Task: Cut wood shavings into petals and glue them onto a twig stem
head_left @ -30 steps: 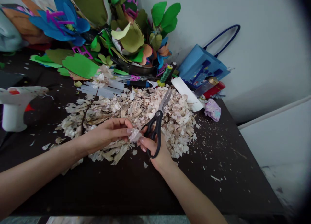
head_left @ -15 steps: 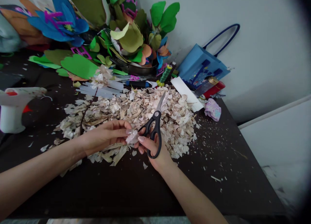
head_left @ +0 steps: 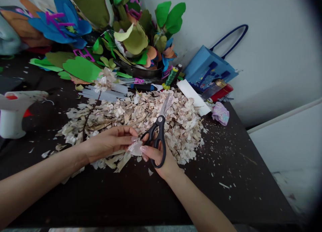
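My left hand pinches a thin whitish petal piece between thumb and fingers. Black-handled scissors hang on my right hand, blades pointing up and away, nearly closed. The right thumb and fingertips also touch the petal's right side. Both hands are over the front edge of a wide heap of dry, pale petal scraps. Left of the heap, a dark twig carries a pale flower at its top.
A white glue gun lies at the left. Behind the heap are glue sticks, thread spools and large felt flowers. A white block, blue bag and crumpled wrapper stand at the right.
The scissors and right fingers have shifted slightly left and turned a little. The petal piece has moved slightly left and lower between the fingertips.
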`<state>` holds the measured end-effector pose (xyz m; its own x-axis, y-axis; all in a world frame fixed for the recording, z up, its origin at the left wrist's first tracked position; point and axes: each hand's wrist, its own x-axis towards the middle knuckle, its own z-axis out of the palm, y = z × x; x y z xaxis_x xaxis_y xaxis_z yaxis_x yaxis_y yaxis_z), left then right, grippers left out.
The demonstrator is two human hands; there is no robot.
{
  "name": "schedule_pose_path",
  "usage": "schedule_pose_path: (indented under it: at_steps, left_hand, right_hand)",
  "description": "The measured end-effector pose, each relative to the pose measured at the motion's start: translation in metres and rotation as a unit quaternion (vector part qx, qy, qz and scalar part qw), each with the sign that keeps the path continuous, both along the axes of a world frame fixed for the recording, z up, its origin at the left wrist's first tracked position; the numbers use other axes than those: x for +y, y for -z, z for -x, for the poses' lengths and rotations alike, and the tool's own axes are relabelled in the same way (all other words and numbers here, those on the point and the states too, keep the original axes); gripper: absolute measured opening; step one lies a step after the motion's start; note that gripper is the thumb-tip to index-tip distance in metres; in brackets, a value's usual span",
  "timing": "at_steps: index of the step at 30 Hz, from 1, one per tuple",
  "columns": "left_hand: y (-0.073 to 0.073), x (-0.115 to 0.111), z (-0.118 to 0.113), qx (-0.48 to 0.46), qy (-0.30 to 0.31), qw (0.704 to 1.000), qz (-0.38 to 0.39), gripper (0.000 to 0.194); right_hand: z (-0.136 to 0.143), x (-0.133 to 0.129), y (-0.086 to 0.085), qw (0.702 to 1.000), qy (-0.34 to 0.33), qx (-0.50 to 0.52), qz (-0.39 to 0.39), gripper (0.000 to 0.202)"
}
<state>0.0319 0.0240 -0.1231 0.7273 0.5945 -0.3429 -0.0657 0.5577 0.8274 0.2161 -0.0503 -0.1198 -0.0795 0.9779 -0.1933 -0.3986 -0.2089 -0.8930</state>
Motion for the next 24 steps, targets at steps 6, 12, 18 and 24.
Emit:
schedule_pose_path:
  at_steps: [6,12,18,24]
  left_hand:
    - [0.001,0.001,-0.002,0.014,-0.003,1.0,-0.022,0.022]
    - [-0.005,-0.002,-0.003,-0.003,-0.005,0.999,0.046,0.024]
    - [-0.01,-0.005,-0.005,0.013,-0.033,0.993,0.116,0.033]
    - [-0.01,-0.005,-0.004,-0.01,-0.017,0.998,0.052,0.046]
  right_hand:
    - [0.002,-0.001,0.002,1.0,0.01,0.012,0.015,0.038]
    - [0.002,-0.004,0.008,1.0,0.004,0.017,-0.012,0.032]
    - [0.005,-0.006,0.014,0.998,0.036,0.051,-0.009,0.026]
    - [0.006,-0.006,0.014,0.997,0.074,0.011,-0.012,0.023]
